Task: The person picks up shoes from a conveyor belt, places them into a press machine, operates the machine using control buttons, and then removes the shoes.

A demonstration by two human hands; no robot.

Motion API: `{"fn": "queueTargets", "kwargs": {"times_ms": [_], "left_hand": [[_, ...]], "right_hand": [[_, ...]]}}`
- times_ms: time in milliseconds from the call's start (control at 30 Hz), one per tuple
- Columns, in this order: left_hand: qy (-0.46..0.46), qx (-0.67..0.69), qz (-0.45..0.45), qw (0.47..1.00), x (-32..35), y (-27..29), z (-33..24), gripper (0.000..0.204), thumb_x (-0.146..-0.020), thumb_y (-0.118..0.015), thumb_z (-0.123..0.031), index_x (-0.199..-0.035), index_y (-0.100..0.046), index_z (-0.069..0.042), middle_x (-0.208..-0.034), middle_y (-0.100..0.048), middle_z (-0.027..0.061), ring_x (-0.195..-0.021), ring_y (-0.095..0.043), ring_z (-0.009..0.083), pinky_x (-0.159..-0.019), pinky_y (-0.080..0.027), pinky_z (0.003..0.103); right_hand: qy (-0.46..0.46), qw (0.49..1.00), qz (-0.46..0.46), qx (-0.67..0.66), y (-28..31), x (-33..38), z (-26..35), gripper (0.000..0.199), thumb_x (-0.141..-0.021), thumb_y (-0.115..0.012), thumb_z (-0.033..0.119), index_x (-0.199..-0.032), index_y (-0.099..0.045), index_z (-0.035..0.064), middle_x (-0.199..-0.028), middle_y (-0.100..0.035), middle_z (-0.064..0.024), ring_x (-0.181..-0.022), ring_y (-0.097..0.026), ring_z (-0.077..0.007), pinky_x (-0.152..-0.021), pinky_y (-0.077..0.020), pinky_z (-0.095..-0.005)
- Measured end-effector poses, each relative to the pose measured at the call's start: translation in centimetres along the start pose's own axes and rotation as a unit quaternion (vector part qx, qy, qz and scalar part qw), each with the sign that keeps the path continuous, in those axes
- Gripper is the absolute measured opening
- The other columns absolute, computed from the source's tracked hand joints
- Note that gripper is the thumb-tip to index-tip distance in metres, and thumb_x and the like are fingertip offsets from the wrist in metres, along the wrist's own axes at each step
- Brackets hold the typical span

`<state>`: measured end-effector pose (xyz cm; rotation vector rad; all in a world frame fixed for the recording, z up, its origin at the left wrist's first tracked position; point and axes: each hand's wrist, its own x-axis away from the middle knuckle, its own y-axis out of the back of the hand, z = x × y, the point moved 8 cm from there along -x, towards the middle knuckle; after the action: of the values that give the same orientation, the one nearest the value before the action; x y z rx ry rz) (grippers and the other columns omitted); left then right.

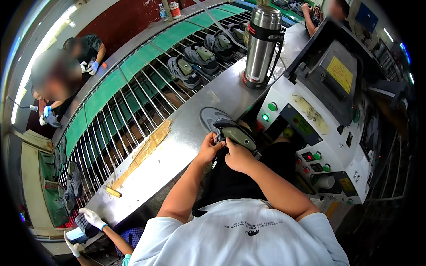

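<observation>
A grey shoe (pixel 212 117) with an olive-green insert (pixel 239 136) in its opening rests at the near edge of the metal bench, its toe pointing away to the left. Thin grey laces (pixel 217 131) hang at its near side. My left hand (pixel 209 150) is closed, with thumb and fingers pinching the laces. Close beside it, my right hand (pixel 238 155) has its fingers curled against the shoe, just below the green insert. Exactly what the right fingertips pinch is too small to tell.
A steel flask (pixel 263 46) stands on the bench (pixel 186 124) beyond the shoe. To the right is a white control machine (pixel 306 128). A roller conveyor (pixel 133 102) carries several shoes (pixel 200 57). A yellow-handled tool (pixel 113 192) lies left. Gloved co-workers' hands (pixel 93 218) work nearby.
</observation>
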<state>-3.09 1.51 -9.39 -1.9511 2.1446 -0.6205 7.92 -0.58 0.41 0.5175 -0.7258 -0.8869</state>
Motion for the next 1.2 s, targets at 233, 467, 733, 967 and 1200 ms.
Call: {"fn": "queueTargets", "kwargs": {"times_ms": [233, 467, 733, 967, 1200], "left_hand": [[-0.009, -0.059, -0.008, 0.998, 0.0, 0.3, 0.1, 0.021, -0.086, -0.063, 0.0, -0.086, -0.044, -0.01, -0.084, -0.051, -0.0025, -0.08, -0.049, 0.0068, -0.072, -0.042, 0.022], [0.0, -0.028, -0.038, 0.999, 0.7, 0.3, -0.5, 0.021, -0.085, -0.065, -0.003, -0.09, -0.045, -0.009, -0.087, -0.054, -0.0008, -0.084, -0.052, 0.0085, -0.076, -0.043, 0.023], [0.014, -0.089, -0.051, 0.995, 0.3, 0.0, 0.0, 0.02, -0.086, -0.067, -0.009, -0.094, -0.048, -0.007, -0.088, -0.057, 0.0027, -0.082, -0.054, 0.0101, -0.074, -0.045, 0.025], [0.054, -0.216, -0.141, 0.965, 0.1, -0.5, -1.3, 0.037, -0.083, -0.071, -0.03, -0.094, -0.048, -0.004, -0.084, -0.055, 0.0036, -0.079, -0.056, 0.0135, -0.068, -0.05, 0.028], [0.092, -0.146, -0.134, 0.976, 1.1, -1.7, -2.5, 0.031, -0.087, -0.064, -0.031, -0.099, -0.047, -0.007, -0.095, -0.052, 0.0056, -0.088, -0.055, 0.0164, -0.075, -0.052, 0.036]], "right_hand": [[-0.03, 0.937, 0.002, -0.348, -1.5, -1.3, -3.2, 0.065, -0.074, -0.046, -0.003, -0.138, -0.035, -0.0033, -0.136, -0.043, -0.0247, -0.13, -0.04, -0.0307, -0.106, -0.0321, -0.0341], [-0.017, 0.928, -0.029, -0.372, 0.0, 0.5, -1.2, 0.061, -0.069, -0.041, -0.009, -0.129, -0.048, -0.0014, -0.125, -0.053, -0.0177, -0.116, -0.051, -0.0202, -0.093, -0.0406, -0.0275], [0.076, 0.948, -0.107, -0.29, 1.9, 1.9, -2.1, 0.054, -0.064, -0.045, -0.011, -0.114, -0.061, 0.002, -0.114, -0.057, -0.0126, -0.114, -0.052, -0.0201, -0.094, -0.0401, -0.0277], [0.249, 0.941, -0.156, -0.169, 2.2, 4.5, 0.1, 0.039, -0.071, -0.047, -0.01, -0.103, -0.065, 0.0024, -0.116, -0.057, -0.0152, -0.114, -0.052, -0.0292, -0.097, -0.0416, -0.0333], [0.287, 0.887, -0.336, -0.136, 5.3, 10.0, -2.7, 0.017, -0.071, -0.056, -0.007, -0.081, -0.065, 0.0034, -0.083, -0.065, -0.0098, -0.077, -0.063, -0.0263, -0.071, -0.0508, -0.0317]]}}
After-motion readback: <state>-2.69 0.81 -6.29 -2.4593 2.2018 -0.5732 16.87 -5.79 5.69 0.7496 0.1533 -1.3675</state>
